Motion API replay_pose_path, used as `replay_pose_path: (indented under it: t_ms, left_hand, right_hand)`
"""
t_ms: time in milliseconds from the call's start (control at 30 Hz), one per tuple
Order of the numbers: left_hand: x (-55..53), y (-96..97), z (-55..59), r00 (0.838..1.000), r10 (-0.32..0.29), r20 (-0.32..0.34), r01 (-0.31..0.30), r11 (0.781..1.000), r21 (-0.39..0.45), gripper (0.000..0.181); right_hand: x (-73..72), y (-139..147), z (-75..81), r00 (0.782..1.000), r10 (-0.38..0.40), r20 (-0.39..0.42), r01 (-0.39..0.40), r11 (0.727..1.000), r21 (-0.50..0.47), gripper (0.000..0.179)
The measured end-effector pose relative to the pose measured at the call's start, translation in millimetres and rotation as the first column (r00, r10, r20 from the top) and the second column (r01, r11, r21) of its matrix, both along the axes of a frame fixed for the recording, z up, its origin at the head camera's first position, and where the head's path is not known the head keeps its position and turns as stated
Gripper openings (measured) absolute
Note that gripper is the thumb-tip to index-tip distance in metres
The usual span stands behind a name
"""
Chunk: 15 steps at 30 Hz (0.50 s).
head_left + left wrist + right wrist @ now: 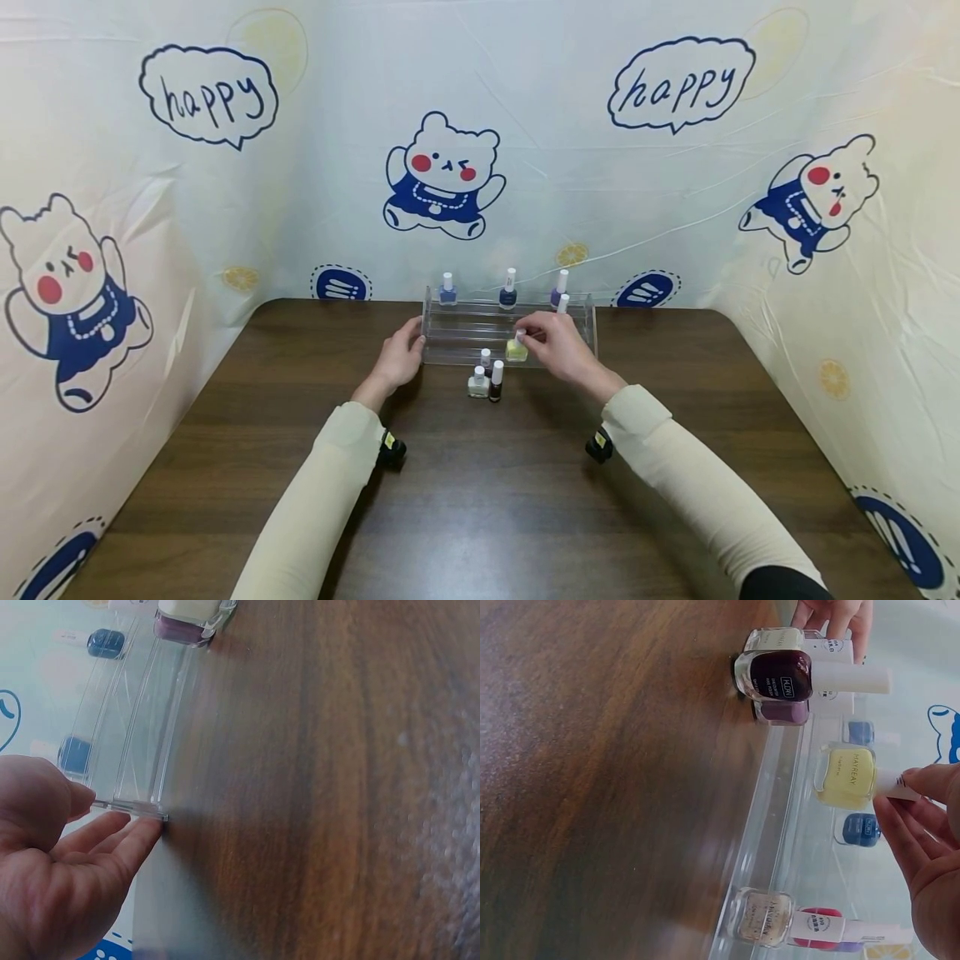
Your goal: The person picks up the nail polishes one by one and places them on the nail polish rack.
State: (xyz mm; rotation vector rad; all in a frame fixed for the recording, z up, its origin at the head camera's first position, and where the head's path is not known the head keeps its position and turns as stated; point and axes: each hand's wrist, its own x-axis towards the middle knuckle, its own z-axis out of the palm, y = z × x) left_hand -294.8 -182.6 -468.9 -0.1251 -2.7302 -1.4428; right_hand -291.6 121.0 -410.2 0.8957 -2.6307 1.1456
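A clear tiered display rack (457, 335) stands at the back of the table. My left hand (397, 357) grips its left end panel, thumb near the upper edge and fingertips against the outer side in the left wrist view. My right hand (558, 343) pinches the white cap of a yellow nail polish bottle (849, 776), which is upright over the rack's front part. Just before the rack stand a dark nail polish bottle (784, 675), a pale one (477, 386) and a purple one (784, 712), the last partly hidden.
Along the rack's rear tier stand light blue (447, 293), navy (507, 297) and purple (557, 295) bottles. Toward its right end are a glittery beige bottle (763, 916) and a red one (821, 937). A printed cloth (450, 75) hangs behind the brown table (480, 500).
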Motion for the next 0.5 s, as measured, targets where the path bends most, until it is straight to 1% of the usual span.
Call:
replay_pose_path:
  t_ms: [267, 500]
  left_hand:
    - [0.7, 0.9, 0.4, 1.000, 0.000, -0.001, 0.000, 1.000, 0.010, 0.048]
    - [0.4, -0.3, -0.2, 1.000, -0.003, -0.007, 0.003, 1.000, 0.009, 0.047]
  right_hand:
    - [-0.4, -1.2, 1.9, 1.000, -0.011, 0.016, 0.011, 1.000, 0.007, 0.016]
    - [-1.6, -2.5, 3.2, 1.000, -0.012, 0.002, 0.012, 1.000, 0.012, 0.017]
